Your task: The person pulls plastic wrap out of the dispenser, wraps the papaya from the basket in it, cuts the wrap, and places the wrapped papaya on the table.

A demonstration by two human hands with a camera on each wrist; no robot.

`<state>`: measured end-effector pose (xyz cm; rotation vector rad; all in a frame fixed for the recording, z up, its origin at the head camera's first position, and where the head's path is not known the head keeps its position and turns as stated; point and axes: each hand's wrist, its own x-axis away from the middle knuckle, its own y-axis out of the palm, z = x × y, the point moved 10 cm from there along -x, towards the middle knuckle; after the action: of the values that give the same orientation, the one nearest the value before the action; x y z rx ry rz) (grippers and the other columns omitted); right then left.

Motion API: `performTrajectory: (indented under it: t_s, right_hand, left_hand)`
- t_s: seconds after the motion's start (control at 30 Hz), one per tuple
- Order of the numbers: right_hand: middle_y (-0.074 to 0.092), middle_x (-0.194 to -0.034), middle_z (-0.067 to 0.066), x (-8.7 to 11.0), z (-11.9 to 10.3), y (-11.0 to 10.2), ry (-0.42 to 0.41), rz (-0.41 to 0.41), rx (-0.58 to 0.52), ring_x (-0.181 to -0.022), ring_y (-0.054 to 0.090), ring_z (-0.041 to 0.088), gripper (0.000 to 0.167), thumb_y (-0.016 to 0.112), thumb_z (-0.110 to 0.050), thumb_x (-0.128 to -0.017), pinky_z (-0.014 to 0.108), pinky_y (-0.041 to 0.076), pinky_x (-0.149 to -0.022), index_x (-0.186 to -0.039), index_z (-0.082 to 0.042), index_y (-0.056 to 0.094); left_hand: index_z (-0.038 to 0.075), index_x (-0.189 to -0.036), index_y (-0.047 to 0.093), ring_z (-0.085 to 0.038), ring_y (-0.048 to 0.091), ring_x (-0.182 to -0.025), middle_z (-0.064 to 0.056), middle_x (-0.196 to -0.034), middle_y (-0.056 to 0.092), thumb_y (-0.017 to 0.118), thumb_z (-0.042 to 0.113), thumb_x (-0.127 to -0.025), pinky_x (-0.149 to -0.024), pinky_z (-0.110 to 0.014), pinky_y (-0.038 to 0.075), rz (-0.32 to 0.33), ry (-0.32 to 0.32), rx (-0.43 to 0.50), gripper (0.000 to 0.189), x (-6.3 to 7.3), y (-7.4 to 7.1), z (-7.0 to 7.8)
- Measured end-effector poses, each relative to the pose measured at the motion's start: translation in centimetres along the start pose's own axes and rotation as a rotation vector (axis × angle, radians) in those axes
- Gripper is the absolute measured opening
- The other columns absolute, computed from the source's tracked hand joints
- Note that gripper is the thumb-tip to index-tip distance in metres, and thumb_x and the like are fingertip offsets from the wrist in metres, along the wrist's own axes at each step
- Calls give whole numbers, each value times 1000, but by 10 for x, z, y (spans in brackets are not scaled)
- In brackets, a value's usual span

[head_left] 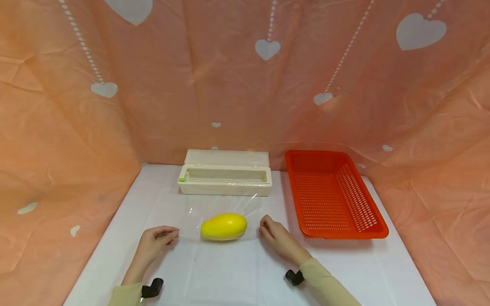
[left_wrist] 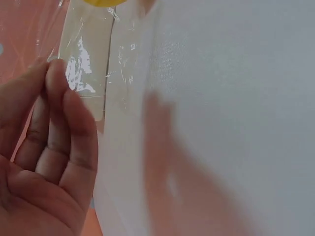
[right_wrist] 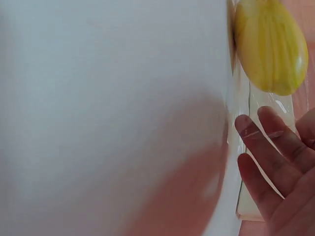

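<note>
Table (head_left: 226, 276), left hand (head_left: 154, 243) and right hand (head_left: 281, 239) holding film (head_left: 190, 223), yellow fruit (head_left: 224, 226) between

The smooth, oval yellow fruit (head_left: 223, 226) was vivid, the long rectangular plastic box (head_left: 226, 188) cream, the perforated plastic basket (head_left: 346, 235) orange-red; white hearts (head_left: 421, 32) dotted the peach draped backdrop (head_left: 229, 85).

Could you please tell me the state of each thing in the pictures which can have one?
Plastic film, spread out
Left hand, pinching the film
Right hand, seemingly pinching the film
Yellow fruit, whole, lying lengthwise
White box, upright, lid open
Red basket, upright, uncovered
</note>
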<state>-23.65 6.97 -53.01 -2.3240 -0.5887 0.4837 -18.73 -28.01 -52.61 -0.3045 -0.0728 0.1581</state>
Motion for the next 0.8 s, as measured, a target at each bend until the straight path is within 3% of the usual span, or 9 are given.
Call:
performTrajectory:
  t_s: [0.13,0.2,0.37,0.5,0.67,0.8]
  right_hand:
    - [63,-83,-3,-7,6,1,33,-2,-109,-75,58,8,5,47,-11,-101,26,52,-71,-97,-14,46]
    - [63,-82,0,-10,8,1,31,6,-148,-75,59,10,5,47,-11,-101,26,52,-70,-96,-12,46]
    - [62,-77,7,-19,14,4,52,12,-269,-71,62,17,6,44,-6,-102,28,55,-68,-96,-7,44]
    - [62,-73,16,-27,18,5,96,20,-395,-65,65,25,5,42,-3,-102,32,57,-65,-97,-3,43]
    - [59,-77,23,-36,23,4,198,33,-501,-62,64,34,6,43,-4,-102,40,58,-58,-99,1,44]
    - [58,-76,20,-41,33,4,300,71,-533,-57,61,31,8,49,-3,-99,42,57,-53,-99,5,47]
  left_hand:
    - [-6,-96,71,-7,59,-73,-11,-87,67,74,9,-84,-63,-20,52,35,88,-80,19,-5,-2,8]
    - [-5,-97,71,-5,58,-75,-12,-92,65,74,11,-85,-64,-19,51,43,95,-75,21,-7,-2,7]
    - [-7,-107,65,-9,63,-87,-16,-106,66,67,17,-92,-74,-24,53,-24,-26,40,28,-15,7,-7]
    - [-11,-109,57,-13,63,-88,-15,-97,68,61,17,-95,-80,-26,53,-51,-89,154,31,-23,13,-13]
    - [-11,-107,55,-13,63,-75,-5,-82,66,58,11,-97,-71,-27,55,12,-134,249,24,-34,17,-17]
    - [-10,-105,56,-13,58,-65,-3,-76,64,56,6,-96,-60,-26,53,91,-185,288,18,-40,21,-20]
